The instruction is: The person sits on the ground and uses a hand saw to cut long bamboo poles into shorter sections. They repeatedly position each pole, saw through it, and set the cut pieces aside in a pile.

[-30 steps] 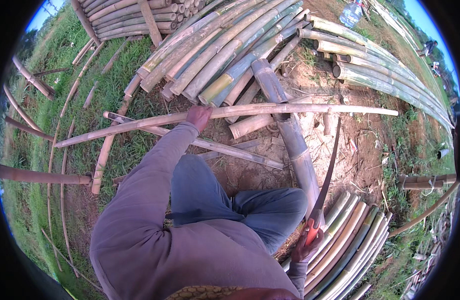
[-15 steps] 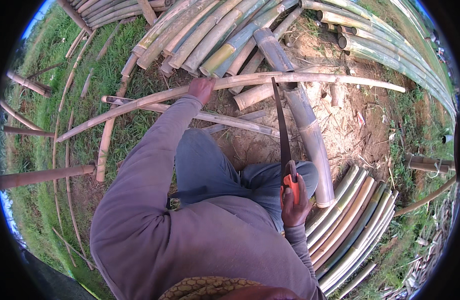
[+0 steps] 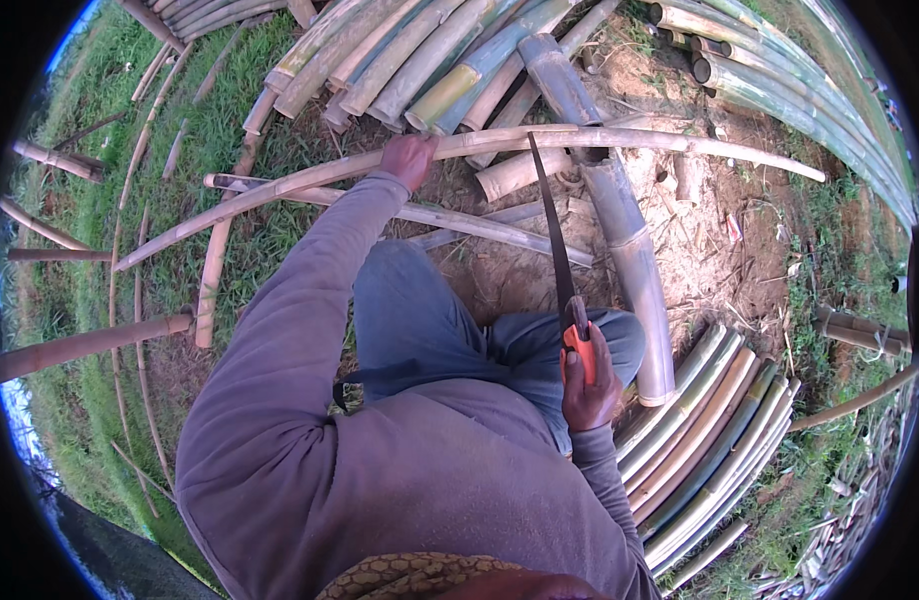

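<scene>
At the far left, I see a thick pole (image 3: 95, 347) reaching in over the grass (image 3: 55, 410), its end near two thin sticks (image 3: 145, 385) that lie lengthwise. Next comes the left tip of the long, pale bamboo pole (image 3: 480, 144), which bows across the scene from the grass to the bare soil (image 3: 705, 270) at the right. Near its left part it crosses above a narrower strip (image 3: 460, 220), which slants down toward the person's knees.

Left of the pole's middle, I have the left hand (image 3: 408, 162) clasped on it, knuckles up, arm outstretched. Just beyond that hand, a pile of stout bamboo (image 3: 395, 85) points its cut ends this way.

Further right, the long pole lies across the thick grey bamboo log (image 3: 630, 240), nearer the log's far end than its near end, beside a dark opening in the log's top. The saw blade (image 3: 558, 235) angles up with its tip at the pole's near edge; I cannot tell whether they touch. Below, the right hand (image 3: 592, 392) is wrapped around the orange saw handle (image 3: 580, 350), close to the right knee.

Right of the log's near end lies a bundle of slimmer poles (image 3: 695, 425); at the upper right, greenish hollow poles (image 3: 780, 105) are stacked.
</scene>
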`<state>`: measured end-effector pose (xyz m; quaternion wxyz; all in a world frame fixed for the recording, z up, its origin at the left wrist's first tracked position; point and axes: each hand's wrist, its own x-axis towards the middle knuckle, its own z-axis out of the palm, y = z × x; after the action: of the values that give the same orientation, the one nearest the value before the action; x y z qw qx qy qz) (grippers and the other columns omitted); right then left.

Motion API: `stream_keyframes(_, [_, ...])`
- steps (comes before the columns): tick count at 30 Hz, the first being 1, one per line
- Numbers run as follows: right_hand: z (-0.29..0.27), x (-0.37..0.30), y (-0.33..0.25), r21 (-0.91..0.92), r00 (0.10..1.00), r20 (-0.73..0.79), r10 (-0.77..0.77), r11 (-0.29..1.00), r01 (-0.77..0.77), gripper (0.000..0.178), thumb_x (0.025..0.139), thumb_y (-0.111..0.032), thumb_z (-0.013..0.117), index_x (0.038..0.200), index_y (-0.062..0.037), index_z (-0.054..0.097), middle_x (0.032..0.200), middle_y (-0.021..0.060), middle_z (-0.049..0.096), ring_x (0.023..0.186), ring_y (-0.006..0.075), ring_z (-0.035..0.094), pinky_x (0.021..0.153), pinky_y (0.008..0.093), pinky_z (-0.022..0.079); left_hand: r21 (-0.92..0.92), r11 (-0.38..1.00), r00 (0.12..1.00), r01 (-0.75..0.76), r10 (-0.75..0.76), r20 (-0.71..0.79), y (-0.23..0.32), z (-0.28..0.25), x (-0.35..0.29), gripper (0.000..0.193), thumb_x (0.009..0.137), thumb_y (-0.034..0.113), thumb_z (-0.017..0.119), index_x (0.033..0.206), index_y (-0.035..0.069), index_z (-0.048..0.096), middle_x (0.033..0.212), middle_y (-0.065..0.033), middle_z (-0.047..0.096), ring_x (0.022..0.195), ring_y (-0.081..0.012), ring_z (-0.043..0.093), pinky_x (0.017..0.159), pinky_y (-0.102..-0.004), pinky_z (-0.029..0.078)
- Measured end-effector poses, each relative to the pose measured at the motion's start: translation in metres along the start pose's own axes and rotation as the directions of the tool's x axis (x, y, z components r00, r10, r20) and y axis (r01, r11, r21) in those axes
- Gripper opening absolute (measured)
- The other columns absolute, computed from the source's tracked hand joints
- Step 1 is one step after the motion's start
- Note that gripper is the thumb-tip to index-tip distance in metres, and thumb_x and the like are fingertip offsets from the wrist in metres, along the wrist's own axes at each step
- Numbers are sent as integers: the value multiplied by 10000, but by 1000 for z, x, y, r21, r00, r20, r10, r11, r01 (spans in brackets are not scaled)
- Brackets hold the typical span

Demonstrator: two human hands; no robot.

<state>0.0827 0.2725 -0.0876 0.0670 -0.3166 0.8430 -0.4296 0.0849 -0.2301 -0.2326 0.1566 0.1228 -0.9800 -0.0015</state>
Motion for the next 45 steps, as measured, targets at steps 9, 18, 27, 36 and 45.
stream_keyframes(9, [-2, 1, 0, -1, 999, 25, 45, 999, -45, 474, 997, -32, 666, 1449, 70, 570, 1214, 267, 751, 1096, 388, 771, 897, 423, 620, 27, 999, 994, 43, -45, 103, 10, -16, 2, 295, 888, 76, 633, 1168, 60, 724, 1018, -129, 772, 899, -340, 758, 794, -515, 575])
stream_keyframes(18, [-1, 1, 5, -36, 1000, 10, -2, 999, 2, 467, 989, -19, 670, 1439, 69, 581, 1190, 272, 755, 1064, 405, 774, 876, 424, 623, 17, 1000, 1000, -13, 13, 27, 5, -9, -1, 359, 856, 57, 671, 1213, 57, 717, 916, -148, 760, 833, -366, 751, 723, -510, 581])
stream_keyframes(27, [-20, -13, -1, -38, 998, 45, 42, 998, -40, 445, 996, -52, 669, 1424, 55, 605, 1212, 259, 754, 1075, 383, 780, 865, 413, 630, 40, 999, 1000, 8, -7, -19, -5, 8, -3, 328, 906, 86, 637, 1222, 104, 726, 959, -126, 765, 827, -350, 747, 714, -516, 570])
stream_keyframes(36, [-47, -58, 16, 140, 916, -217, 338, 939, -314, 554, 1025, -220, 644, 1481, 76, 535, 1388, 243, 649, 1270, 362, 670, 1057, 447, 533, -103, 994, 998, -16, 22, 53, 44, -34, -52, 403, 903, 285, 763, 1287, 170, 724, 1227, -59, 732, 1220, -274, 652, 1060, -491, 458])
stream_keyframes(45, [-61, -26, 12, 345, 933, -195, 303, 912, -224, 723, 1008, -189, 671, 1597, 64, 336, 1277, 187, 613, 1058, 218, 659, 934, 348, 565, -46, 966, 924, 254, -229, 305, 62, -9, 42, 619, 908, 351, 808, 1426, 145, 538, 1353, -121, 650, 1303, -340, 605, 1081, -528, 480])
